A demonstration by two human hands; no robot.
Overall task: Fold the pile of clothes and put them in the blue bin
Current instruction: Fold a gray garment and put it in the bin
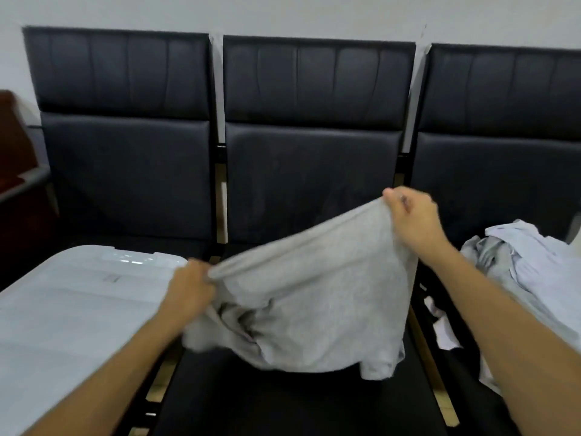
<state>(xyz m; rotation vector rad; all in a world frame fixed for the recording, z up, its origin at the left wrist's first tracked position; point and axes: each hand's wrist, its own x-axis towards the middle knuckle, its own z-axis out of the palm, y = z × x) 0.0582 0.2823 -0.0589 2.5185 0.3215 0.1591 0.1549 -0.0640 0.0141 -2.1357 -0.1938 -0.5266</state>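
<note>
Grey garment [317, 297] is held up over the middle seat [283, 401], top edge stretched between our hands, bottom bunched and touching the seat cushion. Left hand [188, 287] grips the lower left end of that edge; right hand [412, 215] pinches the higher right end. Pile of clothes [528, 272] sits on the right seat, pale shirt on top, near our right forearm. Pale lidded bin [72, 303] rests on the left seat, just beside our left hand.
</note>
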